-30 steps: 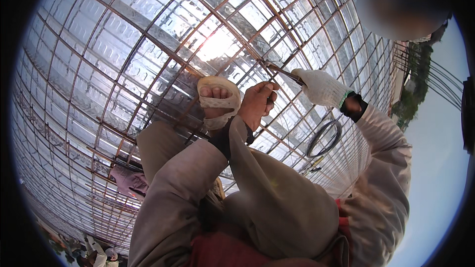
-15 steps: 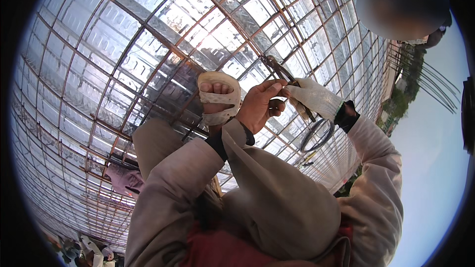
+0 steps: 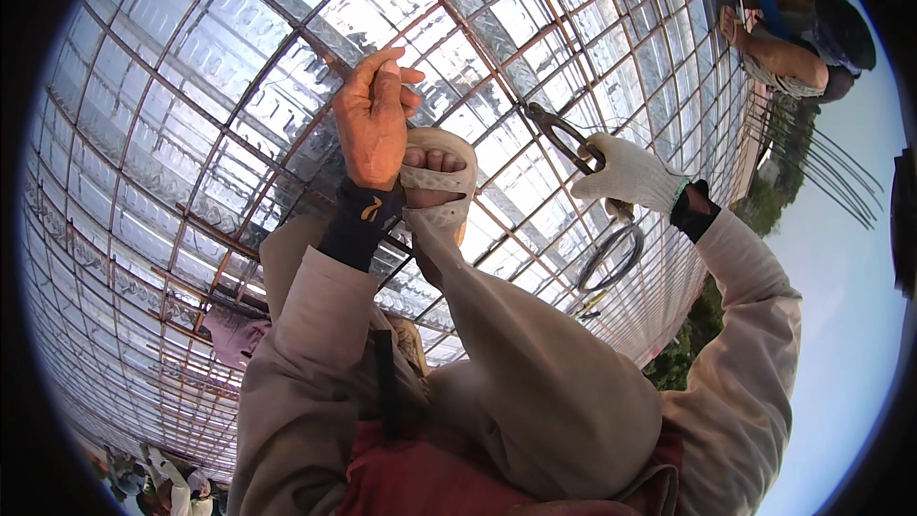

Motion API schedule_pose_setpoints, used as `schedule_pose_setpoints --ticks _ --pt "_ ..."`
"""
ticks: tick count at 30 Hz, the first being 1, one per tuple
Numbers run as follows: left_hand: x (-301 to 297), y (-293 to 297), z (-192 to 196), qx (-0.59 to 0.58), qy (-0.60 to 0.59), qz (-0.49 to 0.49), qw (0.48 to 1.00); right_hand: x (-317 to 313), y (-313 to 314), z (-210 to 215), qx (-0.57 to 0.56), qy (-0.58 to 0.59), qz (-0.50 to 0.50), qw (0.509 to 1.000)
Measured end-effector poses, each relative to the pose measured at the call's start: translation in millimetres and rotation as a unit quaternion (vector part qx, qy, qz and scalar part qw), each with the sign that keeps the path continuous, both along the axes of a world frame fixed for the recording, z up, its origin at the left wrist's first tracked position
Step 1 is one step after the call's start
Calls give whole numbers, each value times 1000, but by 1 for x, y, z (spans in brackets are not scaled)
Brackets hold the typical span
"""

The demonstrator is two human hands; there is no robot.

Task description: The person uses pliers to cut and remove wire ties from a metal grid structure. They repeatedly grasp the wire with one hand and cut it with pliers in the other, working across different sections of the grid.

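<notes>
My left hand (image 3: 371, 129) is bare and raised above the rebar mesh (image 3: 250, 139), just beside my sandalled foot. Its fingers are apart, some stretched and some bent, and I see nothing held in them. My right hand (image 3: 630, 174), in a white knit glove, is closed round the handles of dark metal pincers (image 3: 564, 139). Their head points up and left over the bars. A fine wire curves beside the pincers. Below the glove hangs a coil of grey wire (image 3: 611, 258).
Shiny ribbed metal decking (image 3: 382, 5) lies under the mesh. My sandal (image 3: 441, 172) rests on it. A pink cloth (image 3: 234, 334) lies at left. Another person (image 3: 798, 48) crouches at upper right, near upright bars (image 3: 831, 167); more people are at lower left.
My left hand has parted from the right and moved left and up. The right hand still grips the pincers and has shifted slightly right. The other person has bent lower.
</notes>
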State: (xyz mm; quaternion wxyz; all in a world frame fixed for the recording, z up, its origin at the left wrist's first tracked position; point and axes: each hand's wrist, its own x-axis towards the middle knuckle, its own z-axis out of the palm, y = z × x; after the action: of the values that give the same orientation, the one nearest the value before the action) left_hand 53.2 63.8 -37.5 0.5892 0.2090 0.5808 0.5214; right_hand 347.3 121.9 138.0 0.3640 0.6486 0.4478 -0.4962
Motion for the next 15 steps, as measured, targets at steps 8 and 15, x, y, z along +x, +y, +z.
schedule_pose_setpoints --ticks 8,15 --pt "-70 21 -42 189 501 58 842 -3 -17 0 141 -36 371 917" --pt "-94 31 -78 145 661 98 729 8 -60 -17 122 -82 179 973"
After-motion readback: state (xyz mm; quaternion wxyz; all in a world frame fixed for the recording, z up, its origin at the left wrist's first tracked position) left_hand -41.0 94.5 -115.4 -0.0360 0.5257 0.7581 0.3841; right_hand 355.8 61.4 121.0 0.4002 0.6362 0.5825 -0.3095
